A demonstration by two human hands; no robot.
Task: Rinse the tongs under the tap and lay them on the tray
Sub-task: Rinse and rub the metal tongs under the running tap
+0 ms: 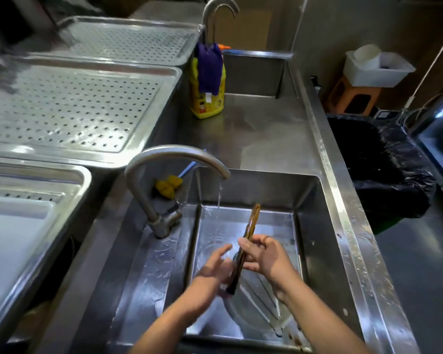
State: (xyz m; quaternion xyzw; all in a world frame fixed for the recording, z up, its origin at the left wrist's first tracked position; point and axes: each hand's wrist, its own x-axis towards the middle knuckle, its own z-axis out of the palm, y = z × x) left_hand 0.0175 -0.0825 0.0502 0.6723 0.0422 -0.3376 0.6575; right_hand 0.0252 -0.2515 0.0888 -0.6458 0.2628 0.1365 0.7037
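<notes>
While water runs, tongs (246,247) upright through right hand (264,254) grip.

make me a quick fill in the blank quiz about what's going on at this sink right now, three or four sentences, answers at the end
1. Water from the tap is ____.
2. The tongs are gripped by the ____ hand.
3. The yellow bottle on the steel counter has a ____ cloth draped over it.
4. The perforated trays lie on the person's ____ side.

Answers: running; right; purple; left
</notes>
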